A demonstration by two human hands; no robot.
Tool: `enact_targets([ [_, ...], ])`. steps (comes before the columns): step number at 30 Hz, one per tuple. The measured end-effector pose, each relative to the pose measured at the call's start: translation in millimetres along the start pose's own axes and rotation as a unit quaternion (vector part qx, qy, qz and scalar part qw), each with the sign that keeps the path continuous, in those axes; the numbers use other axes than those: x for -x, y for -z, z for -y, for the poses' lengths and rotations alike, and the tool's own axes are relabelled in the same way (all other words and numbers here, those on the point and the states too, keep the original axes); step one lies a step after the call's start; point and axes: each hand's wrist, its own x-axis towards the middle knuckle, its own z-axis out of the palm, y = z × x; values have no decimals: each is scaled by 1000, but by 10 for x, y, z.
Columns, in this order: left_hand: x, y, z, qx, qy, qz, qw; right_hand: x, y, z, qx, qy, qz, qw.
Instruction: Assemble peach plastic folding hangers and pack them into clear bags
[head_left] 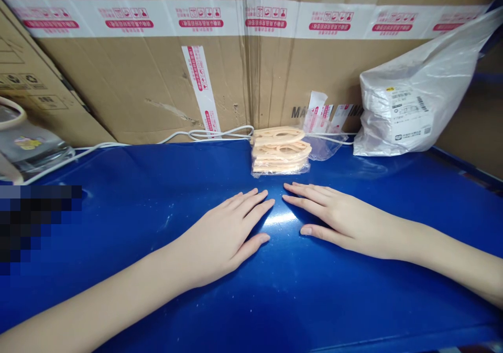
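Observation:
My left hand [226, 232] lies flat, palm down, on the blue tabletop [251, 300], its fingers stretched out and holding nothing. Opposite it, my right hand [338, 211] also rests palm down with fingers spread, and nothing is in it. A small gap separates the fingertips of the two hands. Just beyond them stands a stack of cream-coloured flat pieces with oval openings [281, 151], partly in clear plastic wrap. Neither hand touches this stack. What kind of pieces they are, I cannot tell.
A tall cardboard box [149, 80] with printed tape walls off the back. At the back right stands a white plastic bag [412, 101] with a label. A clear jug [31, 138] is at the left edge, near a white cable [98, 146]. The lower left is pixelated.

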Motion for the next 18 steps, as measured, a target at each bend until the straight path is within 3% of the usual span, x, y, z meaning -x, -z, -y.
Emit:
enact_targets([
  [7, 14, 59, -23, -27, -21, -17, 999, 15, 10, 34, 9, -3, 14, 1000],
  [12, 136, 140, -153, -107, -46, -78, 990, 75, 71, 120, 53, 16, 19, 998],
  [16, 647, 54, -142, -118, -53, -108, 986, 307, 143, 293, 70, 53, 18, 996],
  [18, 1032, -69, -47, -71, 12, -138, 988, 522, 87, 388, 35, 66, 5, 997],
])
